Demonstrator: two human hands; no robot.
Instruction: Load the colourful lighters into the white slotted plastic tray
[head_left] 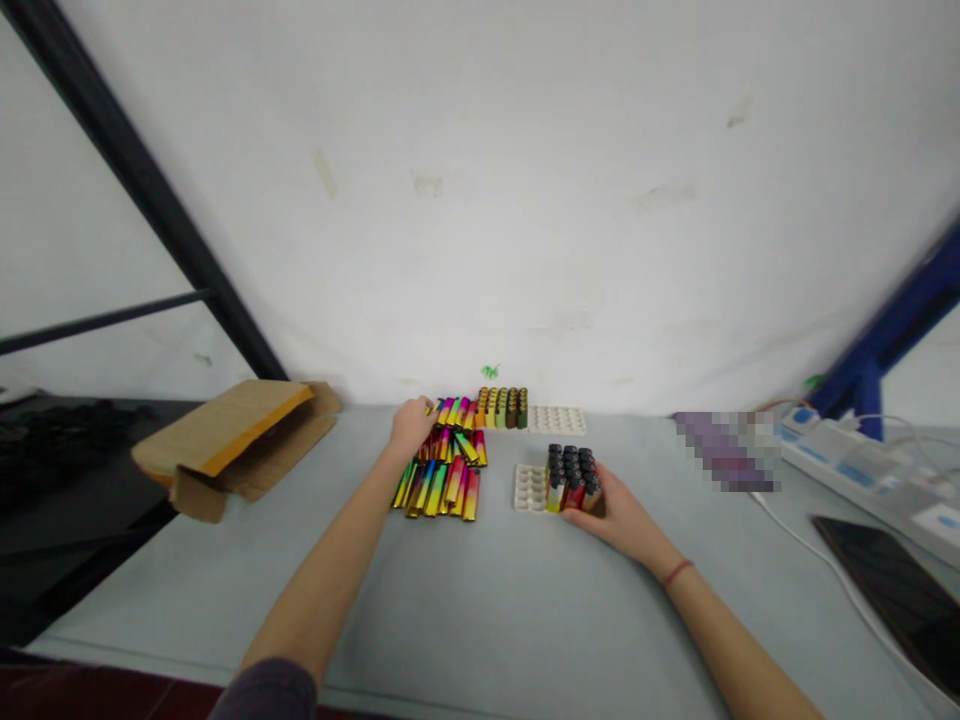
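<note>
An open cardboard box (240, 440) lies leftmost. The left hand (412, 425) bends narrowly over rows of shiny multicoloured sleeves (454, 488); whether it grips one, I cannot tell. Gold-topped tubes (503, 408) stand behind. In a white tray (529, 490), black-topped tubes (571, 475) stand clasped by the right hand (619, 515).

I have open worktop (480, 620) toward the near edge, and a narrow lane between the shiny sleeves (454, 488) and the near white tray (531, 488). Leftward, the cardboard box (229, 420) blocks me; rightward, the phone (892, 590) and power strip (862, 488); behind everything, the wall (480, 220).
</note>
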